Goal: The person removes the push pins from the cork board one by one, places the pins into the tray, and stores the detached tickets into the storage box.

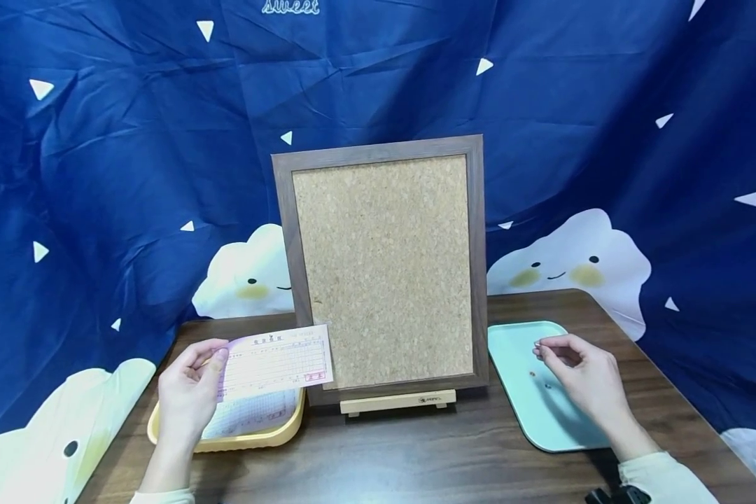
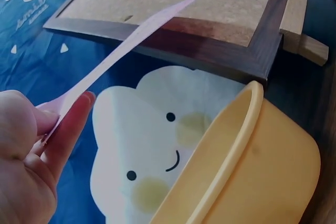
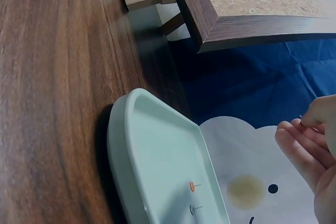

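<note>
My left hand (image 1: 192,385) pinches a printed paper form (image 1: 274,360) by its left end, between thumb and fingers. The form's right end overlaps the lower left corner of a framed cork board (image 1: 387,273). Edge-on in the left wrist view, the form (image 2: 123,48) bends upward from the fingertips. My right hand (image 1: 582,374) is raised over a mint tray (image 1: 516,381), pinching a tiny thumbtack (image 1: 537,346) mostly hidden by the fingertips. Two more thumbtacks lie in the tray, one orange thumbtack (image 3: 192,186) and one grey thumbtack (image 3: 193,210).
A yellow basket (image 1: 258,441) with more printed paper (image 1: 258,413) inside stands below the left hand. The board leans on a wooden easel (image 1: 397,402) at the middle of the brown table (image 1: 365,462). Behind hangs a blue cloth (image 1: 378,77) with clouds.
</note>
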`<state>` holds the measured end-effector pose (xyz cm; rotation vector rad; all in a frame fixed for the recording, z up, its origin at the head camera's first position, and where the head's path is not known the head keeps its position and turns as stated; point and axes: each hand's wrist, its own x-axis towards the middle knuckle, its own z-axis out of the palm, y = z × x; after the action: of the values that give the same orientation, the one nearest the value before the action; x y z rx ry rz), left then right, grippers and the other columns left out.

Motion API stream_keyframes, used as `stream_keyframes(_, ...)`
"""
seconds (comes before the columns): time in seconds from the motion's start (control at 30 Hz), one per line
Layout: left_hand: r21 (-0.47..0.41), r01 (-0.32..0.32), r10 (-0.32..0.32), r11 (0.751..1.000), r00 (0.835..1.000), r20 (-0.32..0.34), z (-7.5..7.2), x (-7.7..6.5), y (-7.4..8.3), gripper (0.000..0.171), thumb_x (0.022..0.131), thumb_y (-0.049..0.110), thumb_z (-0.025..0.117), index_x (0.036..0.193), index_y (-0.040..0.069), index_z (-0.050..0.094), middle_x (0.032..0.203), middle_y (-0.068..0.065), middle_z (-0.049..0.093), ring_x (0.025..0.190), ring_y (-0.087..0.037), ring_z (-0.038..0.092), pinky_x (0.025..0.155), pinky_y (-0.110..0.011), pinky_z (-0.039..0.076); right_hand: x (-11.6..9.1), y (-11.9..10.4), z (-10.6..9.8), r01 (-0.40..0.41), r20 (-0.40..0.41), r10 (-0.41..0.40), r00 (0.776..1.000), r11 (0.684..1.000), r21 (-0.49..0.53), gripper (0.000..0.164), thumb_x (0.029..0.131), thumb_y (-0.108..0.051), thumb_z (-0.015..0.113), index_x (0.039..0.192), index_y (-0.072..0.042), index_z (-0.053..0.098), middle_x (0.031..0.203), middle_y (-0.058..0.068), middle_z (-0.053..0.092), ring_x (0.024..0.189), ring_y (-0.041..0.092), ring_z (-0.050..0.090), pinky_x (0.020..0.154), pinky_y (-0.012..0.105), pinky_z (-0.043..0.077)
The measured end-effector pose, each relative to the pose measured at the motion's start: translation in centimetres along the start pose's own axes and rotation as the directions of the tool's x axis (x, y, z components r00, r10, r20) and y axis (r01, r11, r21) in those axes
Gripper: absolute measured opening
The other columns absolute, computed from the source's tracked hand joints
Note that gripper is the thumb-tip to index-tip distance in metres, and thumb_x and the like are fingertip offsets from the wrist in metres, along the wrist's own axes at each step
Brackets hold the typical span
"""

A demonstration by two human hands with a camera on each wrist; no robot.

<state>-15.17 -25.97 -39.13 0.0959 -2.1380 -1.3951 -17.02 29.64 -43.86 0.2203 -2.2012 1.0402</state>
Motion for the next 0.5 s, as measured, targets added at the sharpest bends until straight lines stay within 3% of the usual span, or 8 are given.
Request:
stream_keyframes(0.2, 0.092, 0.054, -0.054, 0.994, 0.999, -0.006, -0.9, 0.0, -0.4, 0.017, 0.092, 0.024, 0.064, 0.107, 0.017, 0.069, 0.090, 0.010, 0.070, 0.058, -0.006, 0.058, 0.039, -0.023, 0.041, -0.1, 0.0, -0.2, -0.031, 0.000, 0.031, 1.000, 0.999, -0.010, 0.012, 0.081, 0.000, 0.073, 0.090, -0.006, 0.072, 0.081, 0.012, 0.073, 0.071, -0.012, 0.063, 0.063, 0.004, 0.046)
stream_keyframes(0.4, 0.121, 0.087, -0.086, 0.989, 0.996, -0.015, -1.5, 0.1, -1.0, 0.019, 0.092, 0.025, 0.063, 0.108, 0.016, 0.069, 0.098, 0.005, 0.071, 0.077, -0.003, 0.063, 0.059, -0.015, 0.048, 0.0, 0.0, -0.6, -0.064, -0.003, 0.064, 0.998, 0.998, -0.016, 0.012, 0.082, -0.002, 0.072, 0.094, -0.005, 0.072, 0.083, 0.014, 0.073, 0.071, -0.012, 0.063, 0.063, 0.004, 0.046)
stream_keyframes(0.5, 0.112, 0.112, -0.110, 0.987, 0.994, -0.026, -2.0, 0.1, -1.4, 0.020, 0.093, 0.023, 0.063, 0.109, 0.013, 0.069, 0.098, 0.005, 0.071, 0.080, -0.002, 0.063, 0.062, -0.014, 0.049, -0.2, 0.0, -0.6, -0.070, 0.001, 0.070, 0.998, 0.997, -0.021, 0.013, 0.082, -0.002, 0.072, 0.094, -0.005, 0.072, 0.083, 0.014, 0.073, 0.072, -0.013, 0.062, 0.064, 0.004, 0.045)
